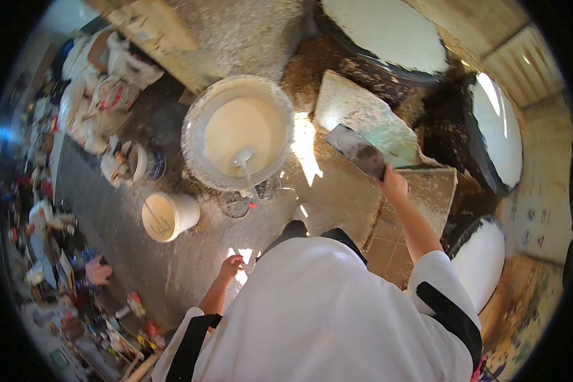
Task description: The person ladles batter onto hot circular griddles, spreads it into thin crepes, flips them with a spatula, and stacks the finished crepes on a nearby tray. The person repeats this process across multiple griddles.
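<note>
My right hand (394, 185) grips one end of a flat, dark-stained rectangular plate (358, 149), whose far end extends over a whitish-green board (370, 114). Low on the left, my left hand (231, 267) is partly curled; whether it holds anything thin is unclear. Ahead of me stands a large crusted tub (191, 129) of cream-coloured liquid (238, 124), with a white ladle (243, 156) resting in it. Nearer on the left, a white bucket (186, 217) contains similar liquid and a thin stick or handle.
Round white-filled pans or slabs with dark rims (496, 129) line the right side. A small tub with tools (148, 161) and plastic bags (117, 93) lie at left. Brown cardboard (387, 243) lies by my right arm; clutter fills the lower left.
</note>
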A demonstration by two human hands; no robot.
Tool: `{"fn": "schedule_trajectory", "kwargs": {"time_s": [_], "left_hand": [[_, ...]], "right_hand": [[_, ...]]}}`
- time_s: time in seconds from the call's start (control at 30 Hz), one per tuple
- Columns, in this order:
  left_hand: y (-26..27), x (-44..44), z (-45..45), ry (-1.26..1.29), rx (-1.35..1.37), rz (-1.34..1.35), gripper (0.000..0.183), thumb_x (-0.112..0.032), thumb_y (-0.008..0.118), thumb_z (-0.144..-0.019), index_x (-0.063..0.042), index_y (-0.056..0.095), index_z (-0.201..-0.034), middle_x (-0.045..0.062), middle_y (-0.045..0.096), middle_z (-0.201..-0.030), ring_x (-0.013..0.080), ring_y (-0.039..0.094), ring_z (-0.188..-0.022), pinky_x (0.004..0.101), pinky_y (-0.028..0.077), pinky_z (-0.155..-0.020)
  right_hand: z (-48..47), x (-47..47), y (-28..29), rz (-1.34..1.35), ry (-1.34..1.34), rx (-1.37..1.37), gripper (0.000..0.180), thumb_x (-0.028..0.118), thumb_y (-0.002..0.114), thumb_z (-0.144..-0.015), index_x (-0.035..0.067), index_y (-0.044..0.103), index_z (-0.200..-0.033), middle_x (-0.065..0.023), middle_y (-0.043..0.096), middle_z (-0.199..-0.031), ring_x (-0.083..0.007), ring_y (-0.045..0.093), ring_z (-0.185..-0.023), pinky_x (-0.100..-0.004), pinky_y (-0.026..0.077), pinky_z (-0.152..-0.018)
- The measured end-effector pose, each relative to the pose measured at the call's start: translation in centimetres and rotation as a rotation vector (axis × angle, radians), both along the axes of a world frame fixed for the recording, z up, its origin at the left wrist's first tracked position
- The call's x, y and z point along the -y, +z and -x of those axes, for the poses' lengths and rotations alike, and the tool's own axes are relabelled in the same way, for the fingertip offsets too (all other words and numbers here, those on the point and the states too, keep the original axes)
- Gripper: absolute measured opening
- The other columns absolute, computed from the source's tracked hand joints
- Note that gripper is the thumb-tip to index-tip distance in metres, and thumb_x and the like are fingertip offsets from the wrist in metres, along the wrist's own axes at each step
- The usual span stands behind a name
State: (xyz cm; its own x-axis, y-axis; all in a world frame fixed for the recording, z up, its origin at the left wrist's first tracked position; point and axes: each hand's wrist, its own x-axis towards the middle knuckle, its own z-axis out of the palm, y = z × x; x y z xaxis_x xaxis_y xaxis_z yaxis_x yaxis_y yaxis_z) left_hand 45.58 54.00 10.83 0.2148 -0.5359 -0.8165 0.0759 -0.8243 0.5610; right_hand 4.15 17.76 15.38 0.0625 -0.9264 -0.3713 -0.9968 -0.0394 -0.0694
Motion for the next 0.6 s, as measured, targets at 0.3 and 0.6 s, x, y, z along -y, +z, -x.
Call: {"fn": "schedule_trajectory", "kwargs": {"time_s": [0.3, 0.6], "left_hand": [[0.2, 15.9, 1.7, 0.315, -0.29, -0.025, 0.039, -0.035, 0.042, -0.084, -0.013, 0.034, -0.116, 0.008, 0.054, -0.093, 0.0214, 0.053, -0.076, 0.0287, 0.042, -0.056], [-8.5, 22.6, -1.4, 0.071, -0.014, -0.301, 0.028, -0.028, 0.034, -0.088, -0.008, 0.039, -0.069, 0.003, 0.038, -0.056, 0.0173, 0.034, -0.047, 0.0294, 0.034, -0.048]], "right_hand": [[5.1, -16.9, -2.4, -0.072, -1.228, 1.26, 0.017, 0.016, 0.052, -0.076, 0.002, 0.05, -0.086, -0.0104, 0.053, -0.06, -0.019, 0.053, -0.047, -0.0327, 0.044, -0.043], [25.3, -43.7, 5.6, -0.055, -2.042, 0.917, 0.026, 0.035, 0.046, -0.081, 0.011, 0.054, -0.073, -0.0053, 0.041, -0.045, -0.016, 0.038, -0.033, -0.0286, 0.032, -0.032]]}}
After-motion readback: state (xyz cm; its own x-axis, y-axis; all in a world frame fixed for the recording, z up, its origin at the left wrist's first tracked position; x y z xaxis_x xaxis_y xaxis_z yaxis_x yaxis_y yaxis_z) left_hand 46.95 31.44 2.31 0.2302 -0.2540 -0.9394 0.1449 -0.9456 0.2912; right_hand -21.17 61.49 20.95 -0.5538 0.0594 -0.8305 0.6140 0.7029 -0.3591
